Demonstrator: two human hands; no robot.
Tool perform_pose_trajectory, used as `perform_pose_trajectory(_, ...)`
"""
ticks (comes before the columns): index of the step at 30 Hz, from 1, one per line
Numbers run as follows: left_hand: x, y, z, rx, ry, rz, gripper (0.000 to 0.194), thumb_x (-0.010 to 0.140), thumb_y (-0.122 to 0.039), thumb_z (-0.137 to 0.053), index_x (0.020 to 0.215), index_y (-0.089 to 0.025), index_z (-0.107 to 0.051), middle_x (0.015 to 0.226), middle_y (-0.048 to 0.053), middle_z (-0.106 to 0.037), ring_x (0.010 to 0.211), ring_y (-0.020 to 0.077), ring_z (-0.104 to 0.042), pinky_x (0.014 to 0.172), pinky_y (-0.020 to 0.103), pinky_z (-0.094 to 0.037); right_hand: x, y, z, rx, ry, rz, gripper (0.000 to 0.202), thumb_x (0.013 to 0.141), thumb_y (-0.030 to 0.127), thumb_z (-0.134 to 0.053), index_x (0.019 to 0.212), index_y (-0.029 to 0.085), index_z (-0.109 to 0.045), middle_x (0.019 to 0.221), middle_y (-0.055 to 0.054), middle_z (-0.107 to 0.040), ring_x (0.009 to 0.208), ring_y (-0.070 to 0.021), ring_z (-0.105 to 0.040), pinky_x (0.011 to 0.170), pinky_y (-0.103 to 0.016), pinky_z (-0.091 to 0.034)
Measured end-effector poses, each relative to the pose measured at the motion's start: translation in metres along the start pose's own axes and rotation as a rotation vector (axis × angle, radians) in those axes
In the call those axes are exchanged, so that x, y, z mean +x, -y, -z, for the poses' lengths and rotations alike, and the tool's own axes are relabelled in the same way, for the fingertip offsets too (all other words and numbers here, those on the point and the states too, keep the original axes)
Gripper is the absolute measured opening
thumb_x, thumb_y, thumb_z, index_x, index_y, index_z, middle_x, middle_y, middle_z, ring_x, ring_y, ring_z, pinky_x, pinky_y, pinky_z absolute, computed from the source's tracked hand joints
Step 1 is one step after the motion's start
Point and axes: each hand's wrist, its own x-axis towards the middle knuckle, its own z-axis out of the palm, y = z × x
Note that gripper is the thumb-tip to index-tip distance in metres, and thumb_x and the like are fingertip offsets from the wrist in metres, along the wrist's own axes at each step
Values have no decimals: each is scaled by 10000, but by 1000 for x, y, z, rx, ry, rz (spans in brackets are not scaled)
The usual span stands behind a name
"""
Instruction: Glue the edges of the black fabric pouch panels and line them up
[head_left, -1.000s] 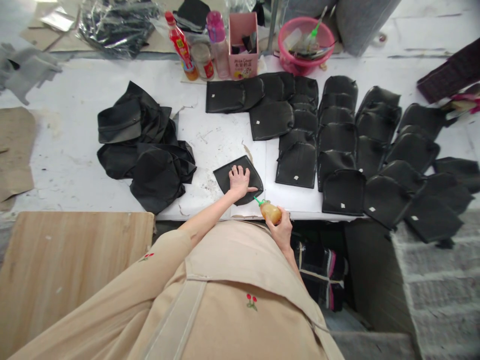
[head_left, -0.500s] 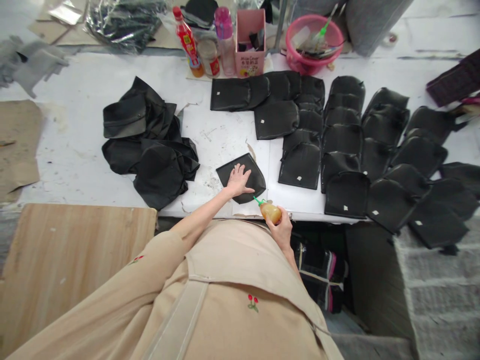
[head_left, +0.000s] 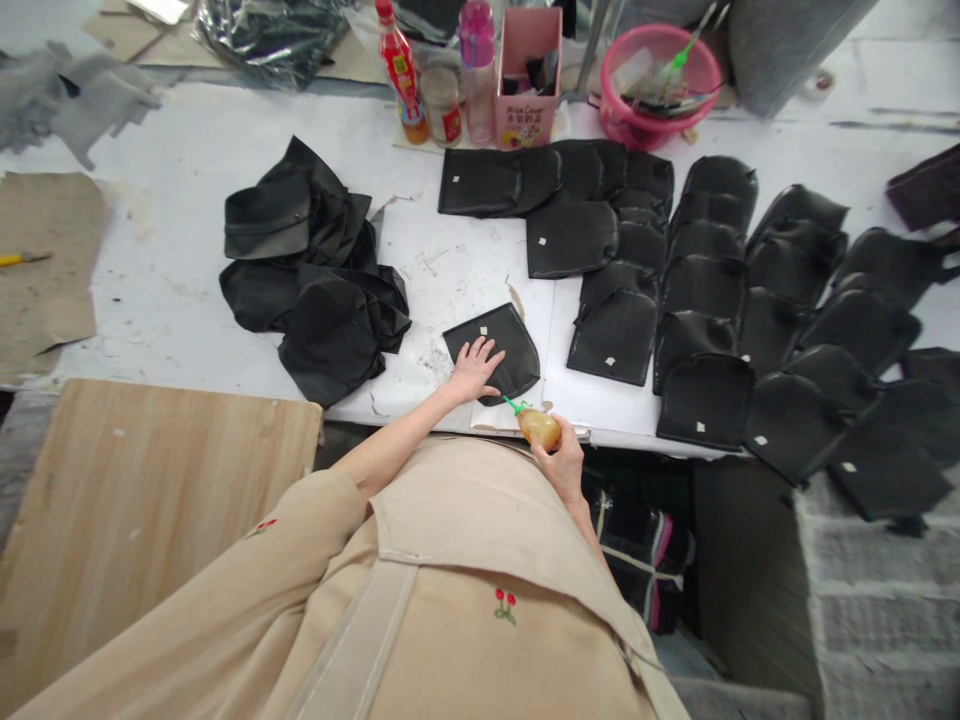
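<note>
A black leather-like piece (head_left: 519, 352) with one rounded end lies flat near the table's front edge, a small white tag on it. My left hand (head_left: 474, 371) rests on its lower left part with fingers spread. My right hand (head_left: 562, 462) is wrapped round a glue bottle (head_left: 539, 428), a squeeze bottle of amber liquid with a green nozzle. The nozzle tip is at the piece's lower edge, close to my left thumb; whether it touches cannot be made out.
Crumpled black pieces (head_left: 330, 330) lie to the left. Overlapping rows of similar tagged black pieces (head_left: 705, 285) cover the right side. Behind stand a red-labelled bottle (head_left: 398, 70), a jar (head_left: 441, 105), a pink box (head_left: 527, 122) and a pink basin (head_left: 652, 125). A wooden board (head_left: 165, 520) is at front left.
My left hand has slid down the black piece, uncovering its white tag. The bottle's nozzle has shifted slightly left along the lower edge. The view has shifted a little.
</note>
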Motion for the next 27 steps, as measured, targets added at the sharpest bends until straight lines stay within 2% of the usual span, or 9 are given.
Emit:
perform_pose_trajectory(3,-1,2,-1,-6,-5,-3,914,761,-488,-806,1530,-203,-403,1624,192,-295,1525,366,-188,1218,548,-175,1,0,-1,-5,3,18,483,807,427,-650,1216,178,-595,1123,-134,-704,1008,-276,-676,852,-434,-589)
perform_pose_trajectory(11,0,3,-2,6,-13,0,906,762,-493,-808,1525,-205,-413,1621,178,-309,1520,351,-208,1218,534,-190,1,-7,-9,47,131,42,518,781,439,-680,1225,186,-597,1155,-128,-701,1038,-287,-671,812,-434,-599)
perform_pose_trajectory(17,-1,4,-4,-4,-27,-4,897,760,-487,-809,1520,-216,-419,1621,167,-311,1518,343,-213,1221,524,-191,2,-6,-13,75,123,50,513,785,404,-689,1237,183,-592,1173,-133,-694,1028,-280,-676,822,-429,-599)
perform_pose_trajectory(22,-1,4,-2,-10,-18,-3,865,783,-487,-784,1523,-232,-416,1628,160,-301,1524,336,-201,1225,523,-183,3,-2,-11,69,68,-10,508,780,400,-684,1232,188,-593,1164,-129,-697,1009,-272,-682,830,-427,-600)
perform_pose_trajectory(27,-2,3,0,-4,-13,-4,812,822,-469,-750,1523,-227,-418,1627,156,-303,1521,334,-209,1222,520,-195,5,-2,-11,90,124,-5,516,773,409,-689,1229,187,-594,1168,-126,-699,1000,-271,-686,818,-425,-603)
